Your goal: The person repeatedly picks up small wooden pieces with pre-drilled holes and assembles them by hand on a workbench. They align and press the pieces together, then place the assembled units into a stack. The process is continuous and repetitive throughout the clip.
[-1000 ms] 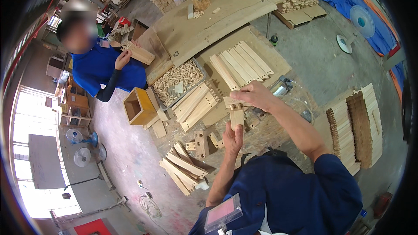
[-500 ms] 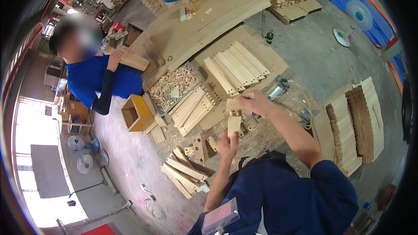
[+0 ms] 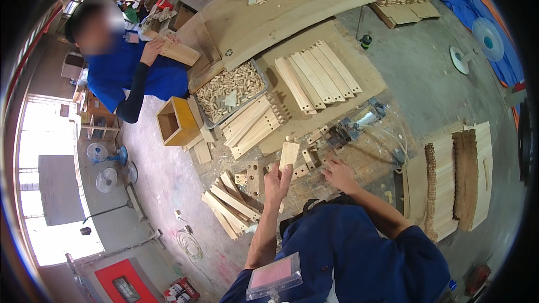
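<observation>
We see our left hand (image 3: pixel 277 182) gripping one small wooden block (image 3: pixel 289 154), held upright just above the worktop (image 3: pixel 359 160). Our right hand (image 3: pixel 338 173) rests beside it with fingers curled; we cannot tell whether it holds anything. Beyond the block lie six long slats (image 3: pixel 317 73) and one tray of dowels (image 3: pixel 230 87). Past the tray, one co-worker's hand (image 3: pixel 151 50) holds a board (image 3: pixel 178 51). The floor is concrete.

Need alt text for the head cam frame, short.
Seen from above, a person in dark blue holds a small wooden piece up in the left hand, while the right hand rests on a cluttered workbench. Wooden slats and a tray of dowels lie beyond; a co-worker handles wood nearby.
</observation>
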The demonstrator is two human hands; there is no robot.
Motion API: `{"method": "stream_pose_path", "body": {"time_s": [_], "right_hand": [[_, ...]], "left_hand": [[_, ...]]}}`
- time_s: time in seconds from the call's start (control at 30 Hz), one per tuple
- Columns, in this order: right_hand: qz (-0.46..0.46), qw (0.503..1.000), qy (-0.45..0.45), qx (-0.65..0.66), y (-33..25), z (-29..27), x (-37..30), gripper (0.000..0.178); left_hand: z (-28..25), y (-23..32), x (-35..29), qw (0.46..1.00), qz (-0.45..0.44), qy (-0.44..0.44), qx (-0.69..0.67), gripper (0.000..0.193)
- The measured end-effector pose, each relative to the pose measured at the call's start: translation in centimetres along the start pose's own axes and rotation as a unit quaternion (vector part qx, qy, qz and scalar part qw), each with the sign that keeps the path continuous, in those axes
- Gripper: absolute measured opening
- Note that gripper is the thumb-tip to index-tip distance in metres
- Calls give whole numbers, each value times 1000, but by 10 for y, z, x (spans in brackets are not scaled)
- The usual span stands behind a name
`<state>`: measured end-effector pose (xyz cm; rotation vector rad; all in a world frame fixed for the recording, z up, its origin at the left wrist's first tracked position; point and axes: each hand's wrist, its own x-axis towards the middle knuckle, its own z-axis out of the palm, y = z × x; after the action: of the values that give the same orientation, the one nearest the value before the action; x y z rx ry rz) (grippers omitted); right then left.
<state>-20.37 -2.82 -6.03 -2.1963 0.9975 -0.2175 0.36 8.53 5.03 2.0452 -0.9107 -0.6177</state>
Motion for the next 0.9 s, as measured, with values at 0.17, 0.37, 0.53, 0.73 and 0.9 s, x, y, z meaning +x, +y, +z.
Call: {"method": "stream_pose_path", "body": {"time_s": [0.17, 0.37, 0.53, 0.73, 0.9], "right_hand": [[30, 854, -74, 513, -93, -99, 47, 32], [-120, 860, -95, 488, -111, -126, 54, 34], [-123, 906, -75, 399, -139, -139, 46, 30], [-119, 933, -42, 336, -148, -143, 41, 29], [-88, 939, -7, 332, -156, -134, 34, 29]], "left_hand": [[-3, -7, -11, 997, 22, -34, -72, 46], [-3, -7, -18, 977, 75, -101, -174, 51], [-12, 4, -27, 969, 34, -134, -204, 54], [-13, 6, -25, 980, 57, -112, -156, 55], [-18, 15, -25, 981, 44, -94, -165, 51]]}}
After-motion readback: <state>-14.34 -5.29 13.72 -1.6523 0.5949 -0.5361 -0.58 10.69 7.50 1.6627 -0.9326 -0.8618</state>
